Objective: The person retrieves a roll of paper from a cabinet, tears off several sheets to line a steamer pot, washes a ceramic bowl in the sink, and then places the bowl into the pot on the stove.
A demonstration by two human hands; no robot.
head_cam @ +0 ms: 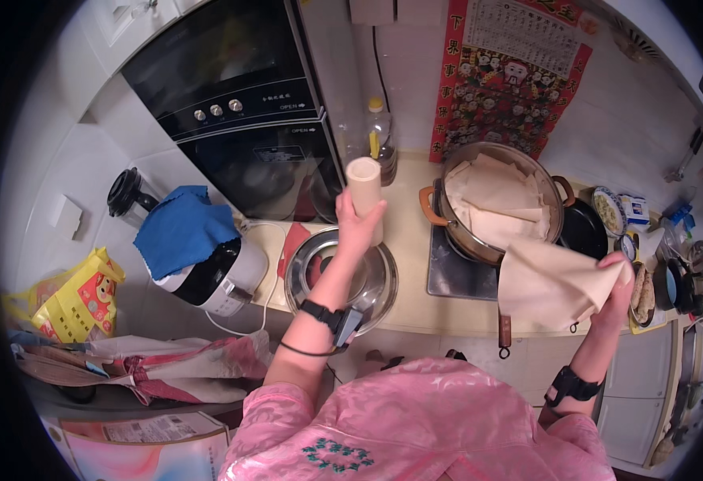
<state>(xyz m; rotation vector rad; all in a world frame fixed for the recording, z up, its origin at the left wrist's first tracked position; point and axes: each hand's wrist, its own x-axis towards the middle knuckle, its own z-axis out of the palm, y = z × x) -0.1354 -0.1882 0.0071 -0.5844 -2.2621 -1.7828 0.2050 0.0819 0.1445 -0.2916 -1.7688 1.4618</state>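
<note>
A pale beige roll with a hollow core [363, 192] stands upright in the grip of my left hand [356, 223], above the rim of a round steel basin or lid [387, 294]. My right hand [616, 285] pinches one corner of a thin beige sheet [553, 279], which may be paper or tofu skin. The sheet droops across the front right side of a large steel pot [467, 237] with brown handles. Overlapping beige sheets [496, 186] fill the pot, hiding whatever lies beneath. The pot rests on a black cooktop [463, 282].
A black pan [586, 228] and patterned dish [609, 210] sit right of the pot. A capped bottle [381, 138] stands behind the roll. At left, a blue cloth [186, 231] drapes over a white-and-black appliance [231, 285], beside a dark-glass cabinet [261, 168].
</note>
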